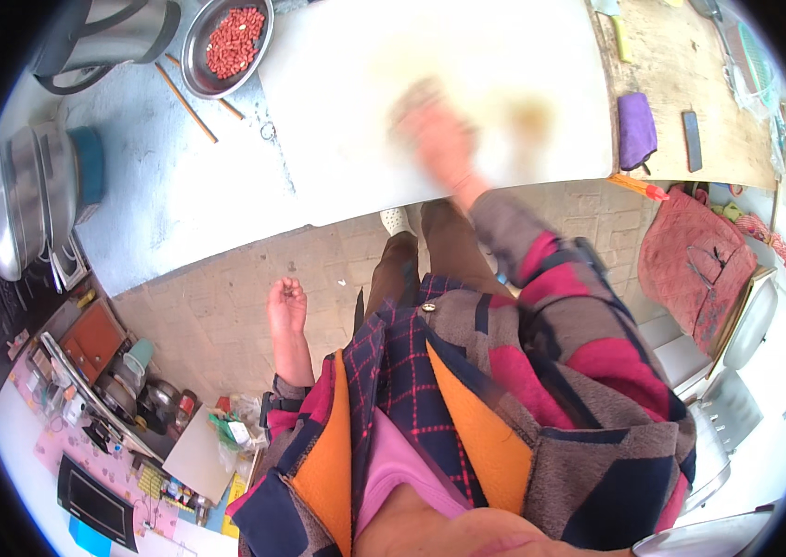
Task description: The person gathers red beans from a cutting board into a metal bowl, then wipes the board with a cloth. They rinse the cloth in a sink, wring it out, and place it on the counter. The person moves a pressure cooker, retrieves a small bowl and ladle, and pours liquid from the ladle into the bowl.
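Note:
Motion blur softens my right hand (pixel 443 136), which is over the bright white tabletop (pixel 337 139). Around its fingers shows a blurred grey-brown thing (pixel 426 94), too indistinct to name, perhaps a cloth or pad. To the right of that hand is a blurred yellow-brown patch or object (pixel 531 120) on the white surface. My left hand (pixel 288 303) hangs over the floor in front of the table, palm up, its fingers loosely curled and nothing visible in it. A metal bowl (pixel 190 66) of red-skinned peanuts (pixel 234 43) sits on the table's far left part.
Two chopsticks (pixel 186 103) lie by the bowl, near a metal kettle (pixel 118 35). Metal pans (pixel 24 202) stand at the left edge. At right, a purple folded cloth (pixel 636 131), a dark bar (pixel 693 141) and a yellow-handled tool (pixel 621 40) lie on a wooden board (pixel 664 76). A red cushion (pixel 696 261) is below.

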Motion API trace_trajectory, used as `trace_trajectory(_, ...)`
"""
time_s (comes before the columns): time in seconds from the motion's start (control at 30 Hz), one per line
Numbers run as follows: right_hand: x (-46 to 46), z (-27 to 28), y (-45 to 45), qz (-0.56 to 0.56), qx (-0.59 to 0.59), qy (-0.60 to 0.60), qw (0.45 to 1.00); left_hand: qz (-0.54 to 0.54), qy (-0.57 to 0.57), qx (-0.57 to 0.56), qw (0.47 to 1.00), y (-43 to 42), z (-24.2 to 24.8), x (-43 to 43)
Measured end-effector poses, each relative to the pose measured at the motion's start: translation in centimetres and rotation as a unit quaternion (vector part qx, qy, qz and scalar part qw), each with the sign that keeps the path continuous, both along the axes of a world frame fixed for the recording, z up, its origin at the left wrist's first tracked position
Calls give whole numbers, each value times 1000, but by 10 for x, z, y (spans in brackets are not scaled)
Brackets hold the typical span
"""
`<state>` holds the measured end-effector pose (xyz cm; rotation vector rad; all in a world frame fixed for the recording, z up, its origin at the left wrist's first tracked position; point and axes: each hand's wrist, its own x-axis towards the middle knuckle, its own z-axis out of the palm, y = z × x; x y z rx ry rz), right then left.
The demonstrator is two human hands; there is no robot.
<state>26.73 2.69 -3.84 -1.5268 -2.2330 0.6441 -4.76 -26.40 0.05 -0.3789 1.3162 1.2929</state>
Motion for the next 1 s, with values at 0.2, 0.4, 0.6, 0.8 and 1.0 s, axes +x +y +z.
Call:
trace_trajectory(0.2, -82, 39, -107, 320, -160, 262, 896, 23, 22, 42, 999, 9, -1, -18)
trace_trajectory(0.4, 66, 87, 9, -110, -167, 448, 871, -3, 11, 53, 999, 24, 1, -22)
trace_trajectory(0.6, 206, 29, 75, -319, 61, -140, 935, -11, 15, 27, 999, 33, 2, 3)
trace_trajectory(0.8, 174, 3, 164, -300, 198, -88, 929, 21, -1, 18, 1000, 30, 2, 12)
trace_trajectory(1.0, -57, -2, 91, 225, 125, 116, 959, 40, -8, 27, 999, 33, 2, 25)
